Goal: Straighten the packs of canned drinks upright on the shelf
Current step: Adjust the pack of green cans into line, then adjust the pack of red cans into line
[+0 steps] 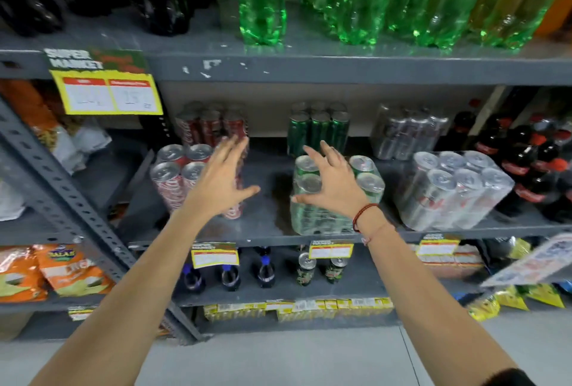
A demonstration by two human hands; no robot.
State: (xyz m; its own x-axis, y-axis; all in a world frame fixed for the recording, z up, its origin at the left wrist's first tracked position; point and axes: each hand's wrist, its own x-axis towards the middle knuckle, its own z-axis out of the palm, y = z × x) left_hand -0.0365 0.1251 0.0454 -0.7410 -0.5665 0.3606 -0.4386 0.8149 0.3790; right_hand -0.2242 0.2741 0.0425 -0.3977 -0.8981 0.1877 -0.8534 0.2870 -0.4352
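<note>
Both arms reached forward over the middle shelf (pixel 266 224). The left hand (pixel 221 178) was spread wide, fingers fanned, palm facing the red can pack (pixel 173 181) at the front left, gripping nothing. The right hand (pixel 332 182), a red thread bracelet (pixel 363 215) at the wrist, hovered with fingers splayed and slightly curled over the green can pack (pixel 312 199) at front centre, empty too. The silver can pack (pixel 455 190) leaned to the right. More packs stood behind in the back row.
</note>
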